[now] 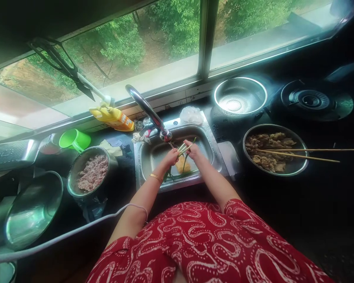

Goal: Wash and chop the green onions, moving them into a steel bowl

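Note:
Over the metal sink (215,157), a small bunch of green onions (181,149) is held in both hands below the faucet (149,108). My left hand (171,156) is closed round the stalks, with green leaves trailing down beneath it. On the other side my right hand (191,150) pinches the pale ends of the stalks. Water appears to run from the spout onto the left hand. A yellow sponge-like piece (183,165) lies in the basin under the hands, partly hidden by the leaves.
Left of the sink stand a pot of minced meat (93,173), a green cup (74,140) and a yellow bottle (115,118). To the right are a bowl of cooked food (268,151) with chopsticks (318,149), a colander (240,95) and a gas burner (312,100). A white cable (76,232) crosses at left.

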### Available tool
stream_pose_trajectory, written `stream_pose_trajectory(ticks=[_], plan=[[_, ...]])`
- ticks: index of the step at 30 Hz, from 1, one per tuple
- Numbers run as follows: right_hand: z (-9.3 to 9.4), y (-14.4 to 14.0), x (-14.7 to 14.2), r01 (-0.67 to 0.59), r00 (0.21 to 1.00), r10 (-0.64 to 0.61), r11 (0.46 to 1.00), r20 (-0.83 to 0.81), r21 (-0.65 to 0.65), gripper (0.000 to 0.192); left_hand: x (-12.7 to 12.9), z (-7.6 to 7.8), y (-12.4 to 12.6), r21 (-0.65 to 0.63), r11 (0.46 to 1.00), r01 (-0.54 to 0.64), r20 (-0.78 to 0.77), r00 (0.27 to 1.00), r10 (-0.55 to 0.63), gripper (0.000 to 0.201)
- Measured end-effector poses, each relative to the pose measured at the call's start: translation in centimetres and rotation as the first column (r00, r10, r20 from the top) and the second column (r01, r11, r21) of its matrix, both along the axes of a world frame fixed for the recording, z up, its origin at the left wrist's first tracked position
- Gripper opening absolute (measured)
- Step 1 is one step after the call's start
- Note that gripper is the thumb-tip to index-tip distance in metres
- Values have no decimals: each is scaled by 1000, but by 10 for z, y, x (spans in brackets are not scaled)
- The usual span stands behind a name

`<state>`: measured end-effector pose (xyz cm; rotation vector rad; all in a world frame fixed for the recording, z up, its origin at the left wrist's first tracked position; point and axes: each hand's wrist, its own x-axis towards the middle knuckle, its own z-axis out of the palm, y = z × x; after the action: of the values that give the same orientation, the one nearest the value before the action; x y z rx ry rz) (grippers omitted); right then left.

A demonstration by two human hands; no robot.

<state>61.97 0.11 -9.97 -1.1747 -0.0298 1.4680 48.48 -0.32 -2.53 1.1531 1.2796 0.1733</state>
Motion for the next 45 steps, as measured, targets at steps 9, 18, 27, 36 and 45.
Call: stream_pose_trajectory(ticks=[9,18,27,36,45], plan=[[10,-18,3,-297,954,299,930,23,215,27,-7,-8,4,78,996,34,51,998,-38,24],[4,-17,-13,-350,935,320,905,153,242,31,-5,-24,9,311,936,162,-206,973,-100,26],[6,-17,-18,-278,911,182,934,371,223,35,-9,-38,11,369,896,248,-270,951,-152,31],[0,-20,-23,-123,988,92,951,123,282,29,-9,-32,14,454,878,151,-231,972,-48,26],[0,-28,-20,-49,986,108,920,-131,390,24,-2,-23,9,354,935,16,-83,996,14,22]])
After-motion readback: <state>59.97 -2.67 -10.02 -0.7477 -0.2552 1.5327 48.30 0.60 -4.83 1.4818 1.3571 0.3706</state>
